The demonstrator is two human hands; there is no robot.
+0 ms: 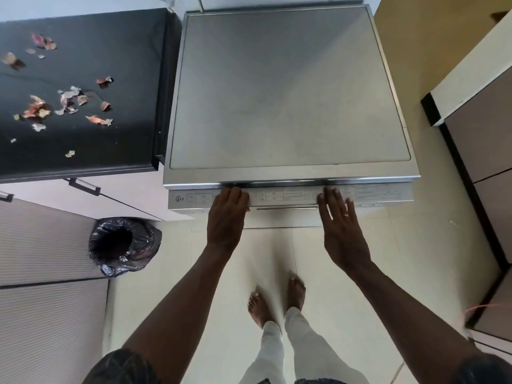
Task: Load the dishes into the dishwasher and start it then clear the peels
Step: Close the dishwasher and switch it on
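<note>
A steel dishwasher [288, 92] stands in front of me, seen from above. Its door [288, 196] sits almost flush with the body, a narrow gap showing under the top edge. My left hand [225, 217] lies flat on the door's upper strip, fingers straight over the control panel. My right hand [342, 225] presses the same strip further right with straight fingers and wears a ring. Onion peels [66, 102] are scattered over the black countertop [124, 65] to the left. No dishes are in view.
A bin lined with a black bag [124, 245] stands on the floor at the left, below the counter's cabinets. Cabinets [482, 151] run along the right side. My bare feet stand on the pale tiled floor [277, 250] right behind the door.
</note>
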